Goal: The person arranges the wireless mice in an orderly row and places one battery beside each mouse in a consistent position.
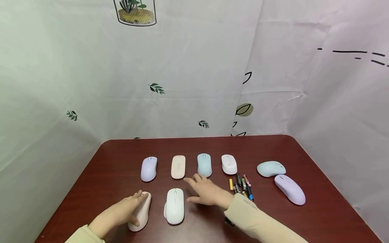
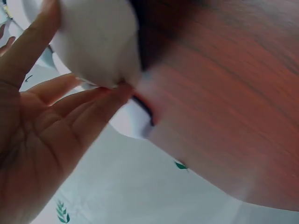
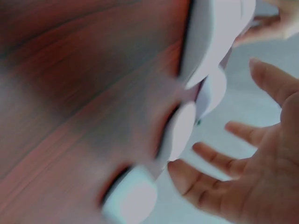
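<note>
My left hand (image 1: 121,211) grips a pale pink computer mouse (image 1: 141,216) at the front left, thumb on one side and fingers on the other. In the left wrist view that mouse (image 2: 100,42) shows large and close, my fingertips along its edge. To its right lies a white mouse (image 1: 175,206), with a white rounded piece jutting out on its left. My right hand (image 1: 206,191) hovers with fingers spread, holding nothing, to the right of the white mouse. Just beyond its fingertips are a beige mouse (image 1: 178,167) and a light blue mouse (image 1: 204,164).
A lilac mouse (image 1: 149,168) lies at the back left and another white mouse (image 1: 229,164) at the back right. Several batteries (image 1: 243,185) lie heaped beyond my right wrist. Farther right, a second light blue mouse (image 1: 271,168) touches a second lilac mouse (image 1: 290,189). A printed curtain hangs behind.
</note>
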{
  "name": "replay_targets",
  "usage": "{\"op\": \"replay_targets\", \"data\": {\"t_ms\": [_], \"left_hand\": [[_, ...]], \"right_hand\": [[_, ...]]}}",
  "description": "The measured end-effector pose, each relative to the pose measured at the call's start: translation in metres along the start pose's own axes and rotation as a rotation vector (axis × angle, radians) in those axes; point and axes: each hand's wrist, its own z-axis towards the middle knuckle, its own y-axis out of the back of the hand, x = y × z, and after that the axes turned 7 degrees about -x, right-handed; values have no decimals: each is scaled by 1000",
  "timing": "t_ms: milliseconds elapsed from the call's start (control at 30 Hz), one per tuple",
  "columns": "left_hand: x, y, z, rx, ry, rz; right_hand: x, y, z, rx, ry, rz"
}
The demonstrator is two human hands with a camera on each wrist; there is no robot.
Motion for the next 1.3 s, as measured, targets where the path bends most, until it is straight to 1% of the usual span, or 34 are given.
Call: {"op": "replay_targets", "data": {"t_ms": [67, 167, 233, 300, 400, 467, 500, 567, 667, 733, 767, 867, 933, 1033, 1100, 1167, 1300], "left_hand": [[-3, 2, 2, 9, 24, -11], [-7, 6, 6, 32, 36, -3], [-8, 10, 7, 60, 26, 5], [-9, 14, 6, 82, 15, -3], [-11, 18, 6, 98, -38, -35], [-14, 18, 6, 101, -86, -59], [-17, 17, 8, 99, -121, -62], [-23, 14, 12, 74, -193, -30], [-33, 9, 18, -2, -266, 49], [-40, 7, 22, -51, -289, 100], [-43, 7, 23, -66, -292, 115], [-50, 3, 27, -84, -293, 140], [-54, -2, 29, -93, -302, 148], [-59, -9, 31, -112, -319, 160], [-61, -13, 32, -119, -327, 170], [-63, -15, 34, -119, -327, 176], [-66, -18, 39, -117, -315, 171]], "right_hand": [[-17, 4, -8, -43, 37, 13], [-41, 14, -23, -101, 52, 20], [-55, 21, -32, -137, 29, 33], [-68, 27, -41, -160, -20, 62], [-88, 34, -54, -191, -132, 91], [-103, 37, -62, -212, -202, 103], [-112, 37, -67, -226, -234, 101], [-129, 38, -74, -267, -283, 85], [-153, 42, -85, -317, -363, 51], [-164, 48, -92, -312, -429, 35], [-169, 51, -96, -296, -463, 34], [-180, 60, -111, -213, -544, 58], [-187, 62, -121, -168, -571, 78], [-196, 64, -134, -131, -581, 95], [-202, 65, -141, -123, -564, 93], [-207, 67, -147, -107, -525, 103], [-216, 71, -157, -51, -380, 126]]}}
